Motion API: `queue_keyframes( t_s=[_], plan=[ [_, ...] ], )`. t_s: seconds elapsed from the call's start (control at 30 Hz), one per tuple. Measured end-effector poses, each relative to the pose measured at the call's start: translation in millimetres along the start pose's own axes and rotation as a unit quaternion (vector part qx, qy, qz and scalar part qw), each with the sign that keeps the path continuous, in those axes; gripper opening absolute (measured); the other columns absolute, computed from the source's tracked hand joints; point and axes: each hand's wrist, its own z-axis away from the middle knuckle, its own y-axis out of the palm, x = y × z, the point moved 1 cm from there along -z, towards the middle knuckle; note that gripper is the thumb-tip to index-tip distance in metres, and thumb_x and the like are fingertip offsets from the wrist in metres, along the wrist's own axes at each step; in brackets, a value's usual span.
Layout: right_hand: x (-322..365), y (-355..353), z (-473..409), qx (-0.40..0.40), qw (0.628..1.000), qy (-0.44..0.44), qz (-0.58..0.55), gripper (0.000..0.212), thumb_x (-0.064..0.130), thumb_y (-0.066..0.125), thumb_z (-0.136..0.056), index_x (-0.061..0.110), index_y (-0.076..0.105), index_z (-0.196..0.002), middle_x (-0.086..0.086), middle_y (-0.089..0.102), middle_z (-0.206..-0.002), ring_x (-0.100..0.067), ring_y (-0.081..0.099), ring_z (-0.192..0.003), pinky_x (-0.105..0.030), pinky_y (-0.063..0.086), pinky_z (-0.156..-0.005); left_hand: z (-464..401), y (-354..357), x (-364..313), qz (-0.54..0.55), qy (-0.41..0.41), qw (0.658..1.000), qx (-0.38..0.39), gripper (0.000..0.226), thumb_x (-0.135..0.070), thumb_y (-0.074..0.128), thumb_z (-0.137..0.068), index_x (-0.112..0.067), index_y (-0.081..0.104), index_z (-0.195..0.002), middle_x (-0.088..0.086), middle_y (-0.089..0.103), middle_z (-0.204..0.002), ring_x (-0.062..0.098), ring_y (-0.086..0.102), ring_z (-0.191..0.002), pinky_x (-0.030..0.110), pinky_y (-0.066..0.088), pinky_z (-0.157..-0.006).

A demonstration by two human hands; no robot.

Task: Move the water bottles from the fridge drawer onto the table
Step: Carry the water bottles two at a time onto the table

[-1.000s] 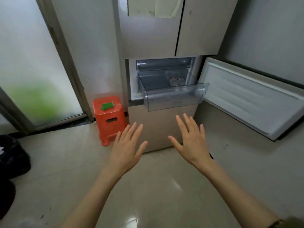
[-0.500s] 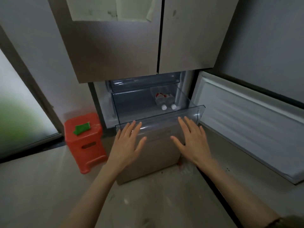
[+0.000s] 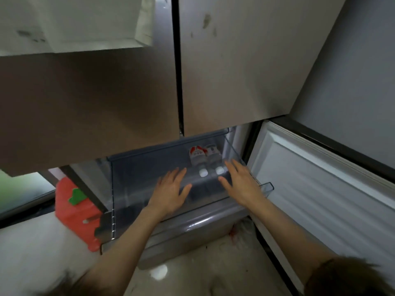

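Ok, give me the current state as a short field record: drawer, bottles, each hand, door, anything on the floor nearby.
drawer: clear fridge drawer pulled out, open at the top
bottles: two water bottles lying side by side at the drawer's back right, white caps toward the person
left hand: left hand open, fingers spread, over the drawer, holding nothing
right hand: right hand open, close beside the bottle caps, no grip yet
door: lower fridge door swung open to the right
floor: orange stool left of the fridge
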Motion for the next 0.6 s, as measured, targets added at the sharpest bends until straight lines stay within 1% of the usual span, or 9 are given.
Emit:
queue_keyframes(
  t_s=[0.1,0.17,0.2,0.27,0.37,0.43,0.5,0.6],
  plan=[
    [-20.6,18.6,-42.8,0.065,0.998,0.018,-0.019,0.053,0.028,0.045,-0.094,0.01,0.028,-0.141,-0.015,0.032,-0.146,-0.032,0.037,-0.13,-0.04,0.035,-0.102,-37.4,23.6,-0.4,0.012,-0.044,0.998,0.033,0.059,-0.04,0.039,-0.095,-0.021,0.016,-0.146,0.007,0.022,-0.153,0.024,0.02,-0.139,0.039,0.017,-0.114],
    [-30.1,32.1,-68.5,0.123,0.991,0.044,-0.013,0.04,0.016,0.044,-0.093,0.006,0.038,-0.131,-0.019,0.046,-0.133,-0.035,0.05,-0.115,-0.041,0.044,-0.092,-61.2,38.6,-1.2,0.027,-0.085,0.994,0.057,0.06,-0.038,0.041,-0.095,-0.021,0.015,-0.146,0.007,0.021,-0.153,0.025,0.021,-0.139,0.04,0.017,-0.114],
    [-33.8,39.0,-79.7,0.152,0.987,0.058,-0.002,0.035,0.011,0.043,-0.092,0.005,0.042,-0.126,-0.02,0.05,-0.127,-0.035,0.054,-0.11,-0.041,0.046,-0.089,-71.7,45.2,-2.3,0.037,-0.11,0.991,0.068,0.061,-0.037,0.042,-0.094,-0.02,0.017,-0.146,0.008,0.023,-0.152,0.026,0.022,-0.139,0.041,0.019,-0.114],
    [-41.9,50.9,-97.5,0.187,0.979,0.076,0.023,0.034,0.006,0.044,-0.09,0.002,0.044,-0.124,-0.019,0.051,-0.126,-0.034,0.055,-0.111,-0.039,0.045,-0.09,-90.0,56.8,-7.1,0.072,-0.155,0.983,0.072,0.057,-0.034,0.047,-0.093,-0.016,0.027,-0.142,0.013,0.035,-0.146,0.03,0.033,-0.133,0.041,0.028,-0.109],
    [-51.3,63.8,-117.1,0.199,0.973,0.108,0.036,0.036,0.009,0.044,-0.091,0.002,0.041,-0.126,-0.017,0.048,-0.13,-0.033,0.051,-0.117,-0.037,0.042,-0.091,-115.0,68.3,-16.2,0.162,-0.208,0.963,0.049,0.037,-0.029,0.051,-0.091,-0.011,0.051,-0.123,0.017,0.057,-0.125,0.031,0.054,-0.112,0.041,0.044,-0.095],
    [-55.1,71.5,-126.4,0.2,0.972,0.122,0.029,0.036,0.01,0.043,-0.092,0.001,0.041,-0.127,-0.017,0.047,-0.131,-0.033,0.05,-0.118,-0.037,0.042,-0.092,-128.2,75.0,-21.6,0.173,-0.242,0.954,0.045,0.035,-0.035,0.05,-0.091,-0.01,0.056,-0.115,0.016,0.061,-0.118,0.031,0.057,-0.106,0.038,0.047,-0.09],
    [-56.6,78.4,-136.6,0.201,0.973,0.114,0.018,0.033,0.013,0.041,-0.095,-0.002,0.045,-0.125,-0.02,0.048,-0.13,-0.033,0.049,-0.119,-0.037,0.042,-0.093,-141.6,82.6,-25.2,0.149,-0.258,0.953,0.057,0.043,-0.042,0.048,-0.091,-0.008,0.056,-0.116,0.016,0.061,-0.119,0.032,0.056,-0.109,0.035,0.045,-0.091],
    [-57.0,85.1,-148.6,0.2,0.971,0.129,-0.006,0.035,0.019,0.037,-0.098,-0.003,0.05,-0.121,-0.022,0.053,-0.127,-0.033,0.051,-0.117,-0.035,0.043,-0.091,-158.1,92.9,-28.6,0.131,-0.272,0.951,0.073,0.045,-0.044,0.045,-0.092,-0.006,0.058,-0.113,0.017,0.062,-0.118,0.031,0.057,-0.108,0.033,0.044,-0.09]
  ],
)
